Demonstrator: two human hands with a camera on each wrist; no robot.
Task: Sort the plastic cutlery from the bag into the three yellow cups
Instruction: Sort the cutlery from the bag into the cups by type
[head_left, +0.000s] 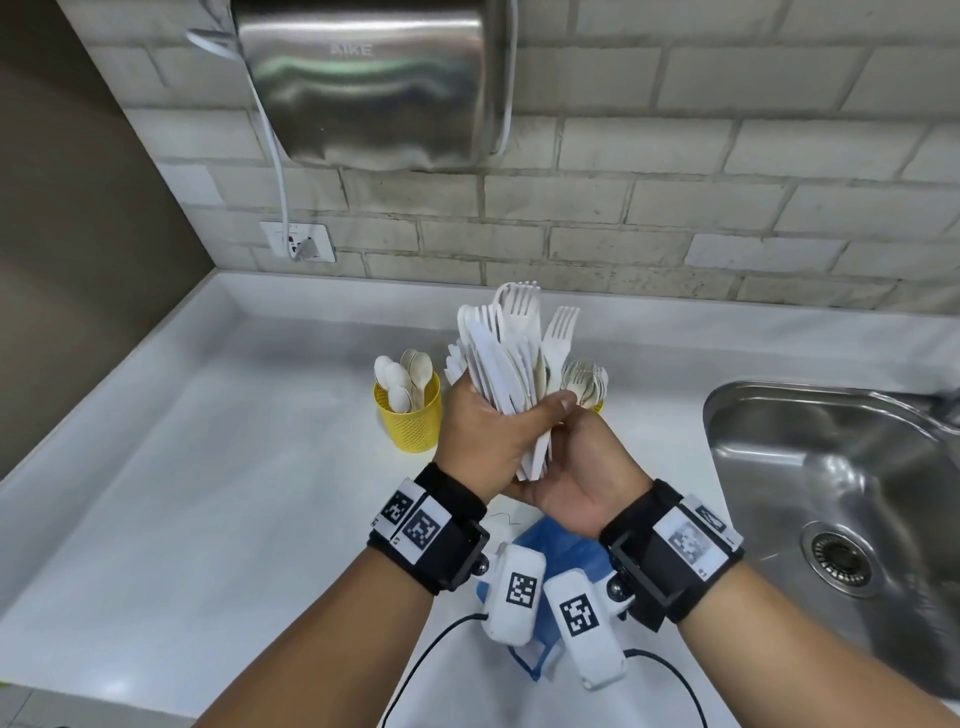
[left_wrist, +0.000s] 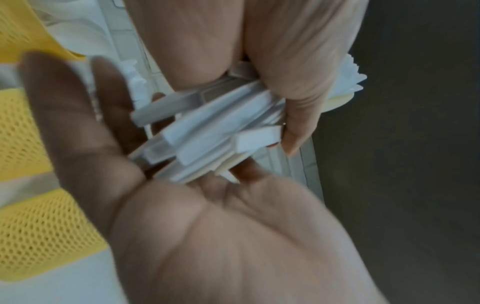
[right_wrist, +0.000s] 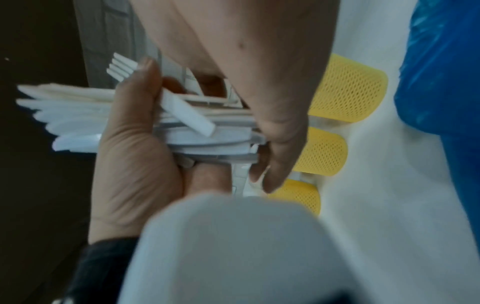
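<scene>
A bundle of white plastic knives and forks (head_left: 506, 353) stands upright above the counter, held by both hands. My right hand (head_left: 582, 467) grips it with the thumb (right_wrist: 140, 92) laid across the handles (right_wrist: 207, 142). My left hand (head_left: 483, 431) wraps the handle ends (left_wrist: 207, 133) from the other side. One yellow mesh cup (head_left: 410, 426) at the left holds spoons. A second cup is hidden behind my left hand, and cutlery tops (head_left: 584, 384) show above a third. All three cups (right_wrist: 322, 152) stand in a row. The blue bag (head_left: 561, 551) lies under my wrists.
A steel sink (head_left: 831, 493) is set into the white counter (head_left: 208, 467) at the right. A hand dryer (head_left: 374, 78) hangs on the brick wall, its cord running to a socket (head_left: 298, 241). Black cables (head_left: 415, 675) trail near the front edge.
</scene>
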